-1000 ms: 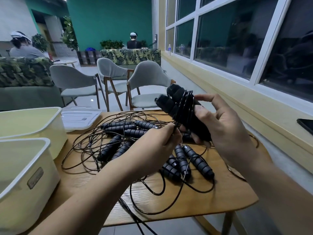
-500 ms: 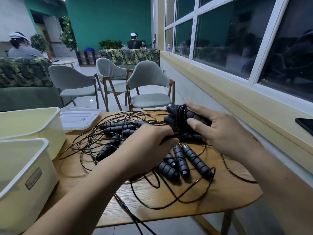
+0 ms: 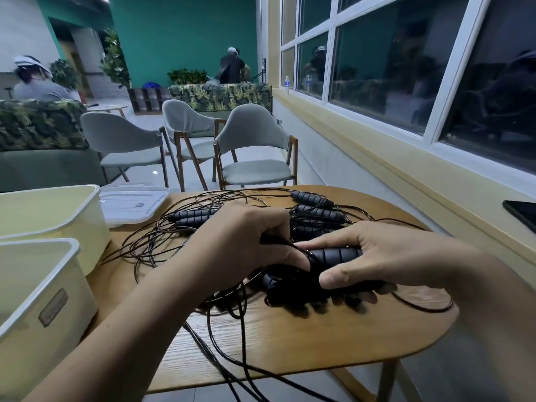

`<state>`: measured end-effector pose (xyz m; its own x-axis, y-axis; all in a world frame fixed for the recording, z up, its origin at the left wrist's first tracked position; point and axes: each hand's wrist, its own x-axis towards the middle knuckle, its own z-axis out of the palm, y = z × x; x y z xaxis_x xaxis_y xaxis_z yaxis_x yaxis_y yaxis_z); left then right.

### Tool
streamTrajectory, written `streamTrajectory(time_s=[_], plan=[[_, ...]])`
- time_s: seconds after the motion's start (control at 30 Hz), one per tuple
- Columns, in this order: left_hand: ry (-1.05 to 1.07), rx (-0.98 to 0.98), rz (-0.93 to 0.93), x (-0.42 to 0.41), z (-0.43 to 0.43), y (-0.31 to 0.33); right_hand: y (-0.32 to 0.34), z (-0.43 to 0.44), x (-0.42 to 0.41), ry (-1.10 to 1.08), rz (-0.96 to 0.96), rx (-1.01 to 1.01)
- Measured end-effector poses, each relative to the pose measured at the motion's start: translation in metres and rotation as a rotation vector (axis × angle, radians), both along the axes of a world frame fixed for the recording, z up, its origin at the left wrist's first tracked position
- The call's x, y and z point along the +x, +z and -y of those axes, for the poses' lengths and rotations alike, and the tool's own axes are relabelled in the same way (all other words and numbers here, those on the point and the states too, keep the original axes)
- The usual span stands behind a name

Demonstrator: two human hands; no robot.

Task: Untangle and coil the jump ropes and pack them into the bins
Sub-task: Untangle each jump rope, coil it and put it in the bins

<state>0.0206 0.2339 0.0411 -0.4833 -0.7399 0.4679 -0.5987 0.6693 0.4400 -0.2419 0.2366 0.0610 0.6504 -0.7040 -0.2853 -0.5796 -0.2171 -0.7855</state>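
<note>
A tangle of black jump ropes [image 3: 162,242] with ribbed black handles lies across the wooden table [image 3: 304,338]. My right hand [image 3: 385,256] grips a black handle [image 3: 333,255] low over the pile, thumb in front and fingers behind. My left hand [image 3: 243,242] is curled round thin cord and a handle end right beside it, its fingertips touching the same handle. More handles [image 3: 316,211] lie behind my hands, others [image 3: 191,216] to the left. Two cream bins [image 3: 52,216] [image 3: 37,285] stand at the left.
A white bin lid [image 3: 130,203] lies behind the bins. Cords hang off the table's front edge [image 3: 232,381]. Grey chairs [image 3: 255,158] stand beyond the table, a window sill [image 3: 406,181] runs along the right with a dark phone [image 3: 522,210] on it. Other persons are far back.
Both hands have come down from chest height to the pile on the table. The coiled handle bundle that my right hand held up is now low among the ropes.
</note>
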Motion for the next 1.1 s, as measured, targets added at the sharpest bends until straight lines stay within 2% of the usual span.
streamTrajectory(time_s=[0.1,0.33,0.57,0.67,0.73,0.83,0.97,1.1], plan=[[-0.048,-0.033,-0.005,-0.003,0.000,0.000,0.005,0.000,-0.008,0.087,0.083,0.160],[-0.083,-0.042,0.004,-0.006,0.000,0.001,0.004,0.005,-0.016,0.181,0.178,0.297],[-0.062,-0.104,-0.023,-0.004,-0.003,0.006,-0.003,0.007,-0.014,0.215,0.429,0.392],[-0.071,-0.020,-0.061,-0.003,0.005,0.000,-0.003,0.004,-0.010,0.189,0.527,0.399],[-0.048,0.027,-0.023,-0.001,0.014,-0.007,-0.004,0.004,-0.009,0.172,0.598,0.390],[0.032,0.006,0.075,-0.003,0.018,-0.016,-0.005,0.003,-0.007,0.128,0.669,0.308],[0.024,-0.039,0.020,-0.022,-0.001,-0.011,-0.004,-0.001,0.001,0.070,0.782,0.167],[-0.006,0.051,0.038,-0.030,-0.001,-0.019,-0.006,-0.002,0.010,-0.055,0.887,0.077]])
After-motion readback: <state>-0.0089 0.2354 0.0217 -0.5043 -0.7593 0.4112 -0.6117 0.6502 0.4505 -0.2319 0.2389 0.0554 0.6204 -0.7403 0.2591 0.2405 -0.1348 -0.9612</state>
